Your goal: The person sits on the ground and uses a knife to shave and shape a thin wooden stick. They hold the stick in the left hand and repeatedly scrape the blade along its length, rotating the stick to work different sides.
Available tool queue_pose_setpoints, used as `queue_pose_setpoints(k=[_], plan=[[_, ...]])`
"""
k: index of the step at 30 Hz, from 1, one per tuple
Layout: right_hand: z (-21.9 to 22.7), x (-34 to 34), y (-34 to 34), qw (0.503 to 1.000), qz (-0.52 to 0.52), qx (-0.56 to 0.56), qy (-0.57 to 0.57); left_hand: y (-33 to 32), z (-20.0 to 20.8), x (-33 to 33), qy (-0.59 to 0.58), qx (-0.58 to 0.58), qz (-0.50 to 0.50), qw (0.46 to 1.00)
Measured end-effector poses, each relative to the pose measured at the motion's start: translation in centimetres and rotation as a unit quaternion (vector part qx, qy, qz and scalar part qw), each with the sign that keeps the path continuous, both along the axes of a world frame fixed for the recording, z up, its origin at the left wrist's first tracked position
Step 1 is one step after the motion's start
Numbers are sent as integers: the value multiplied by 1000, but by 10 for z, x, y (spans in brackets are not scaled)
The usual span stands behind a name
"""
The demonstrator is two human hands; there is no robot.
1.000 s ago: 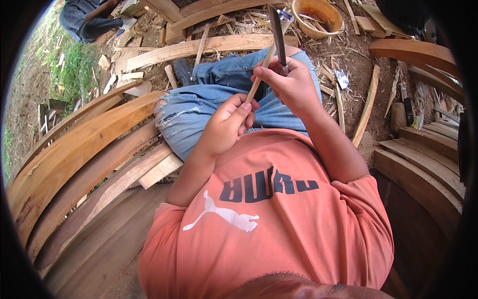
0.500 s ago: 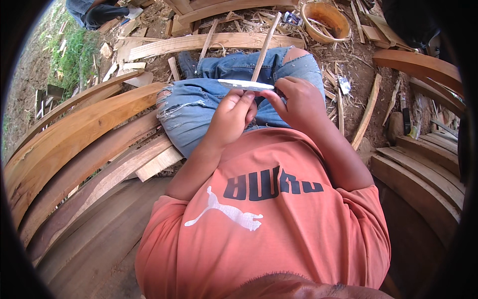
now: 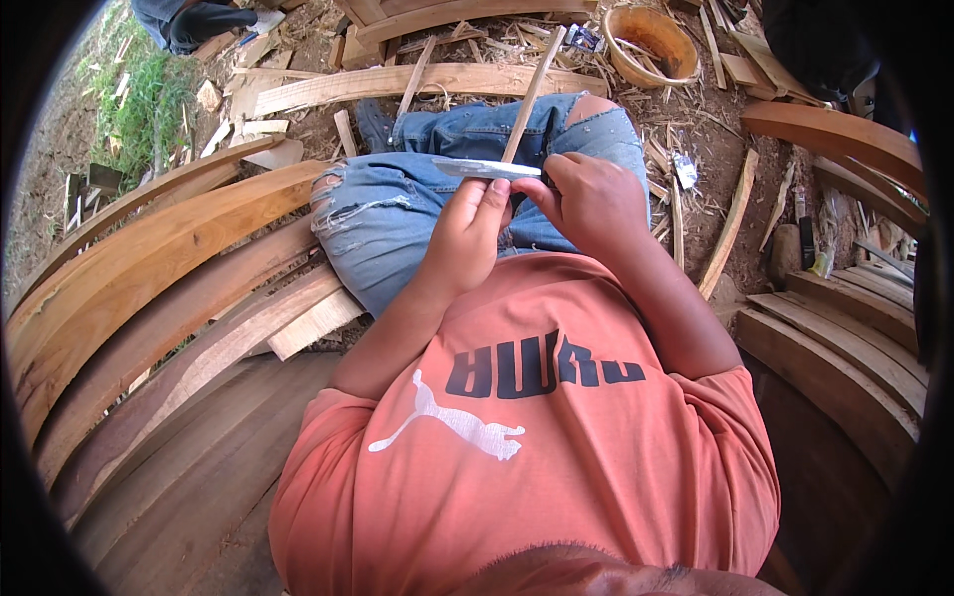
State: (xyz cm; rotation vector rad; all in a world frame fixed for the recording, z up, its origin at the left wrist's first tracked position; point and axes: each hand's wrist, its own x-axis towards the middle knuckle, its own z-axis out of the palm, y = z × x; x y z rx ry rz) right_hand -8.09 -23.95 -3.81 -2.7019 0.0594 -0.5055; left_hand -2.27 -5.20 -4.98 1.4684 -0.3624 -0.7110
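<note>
Over my jeans-covered lap, my right hand [image 3: 596,204] is closed around the handle end of a knife [image 3: 472,168], whose silver blade points left. A thin wooden stick [image 3: 534,94] slants up and away behind the blade, its far end free. My left hand [image 3: 469,233] is closed just below the crossing of blade and stick, gripping the stick's near end, which its fingers hide. Its thumb points up along the lower edge of the blade. The two hands are almost touching.
Long curved planks [image 3: 169,233] stand stacked on my left, with more boards [image 3: 845,348] on my right. Ahead lie a pale beam [image 3: 358,89], wood shavings and a yellowish basin [image 3: 621,18]. Another person's leg [image 3: 204,28] shows at far left, beside grass.
The blade has shifted slightly down along the stick. My left thumb has turned more upright, and the stick's far end has tipped a little to the right.
</note>
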Motion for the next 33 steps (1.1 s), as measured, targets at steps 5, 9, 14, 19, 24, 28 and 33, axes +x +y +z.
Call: queue_pose_setpoints(k=[5,9,14,19,24,28,33], plan=[[4,-1,4,1000,-7,2,16,1,-3,1,-2,24,14,1000],[7,0,8,1000,-15,0,13,-3,-3,0,-19,25,36,999],[10,-1,9,999,-26,-13,14,-3,-2,1,15,32,34,999],[9,0,7,1000,-9,-17,20,-4,7,1,47,-14,25,998],[9,-2,5,998,13,46,50,-2,13,0,91,-48,7,995],[10,-2,7,999,-1,33,27,-1,7,0,62,-39,10,997],[11,-2,9,1000,-18,-13,8,-1,1,-1,7,16,28,999]])
